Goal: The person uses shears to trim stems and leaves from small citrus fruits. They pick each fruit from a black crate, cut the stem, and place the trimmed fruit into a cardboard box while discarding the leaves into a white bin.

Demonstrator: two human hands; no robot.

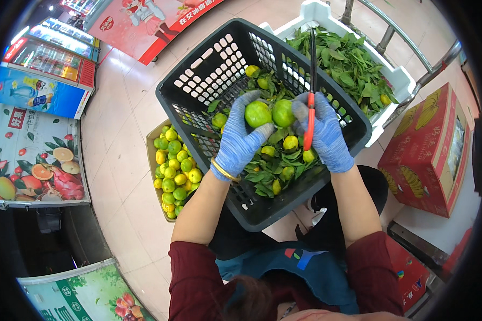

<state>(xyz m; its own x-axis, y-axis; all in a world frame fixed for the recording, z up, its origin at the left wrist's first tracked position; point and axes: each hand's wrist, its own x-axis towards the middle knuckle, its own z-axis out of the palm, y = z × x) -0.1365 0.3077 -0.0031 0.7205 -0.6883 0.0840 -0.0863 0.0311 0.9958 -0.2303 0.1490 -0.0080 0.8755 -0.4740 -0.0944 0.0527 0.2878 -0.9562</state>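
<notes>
Over a black plastic basket (233,200), both my hands wear blue knit gloves. Between the thumb and fingers of my left hand (243,134) is a green citrus fruit (258,114). My right hand (325,134) holds red-handled scissors (309,128), their dark blades pointing away from me. Its fingertips also touch a second green citrus fruit (283,113), side by side with the first. Whether a stem joins the two fruits is hard to see. Below, leafy twigs (265,176) and several yellow-green citrus fruits (290,143) lie in the basket.
At the basket's left, a cardboard box (154,204) holds loose green and yellow citrus. A white foam box (401,78) of leaves stands beyond it to the right, beside a metal rail (409,48). A red carton (421,156) is at right. Printed display cases (36,156) line the left.
</notes>
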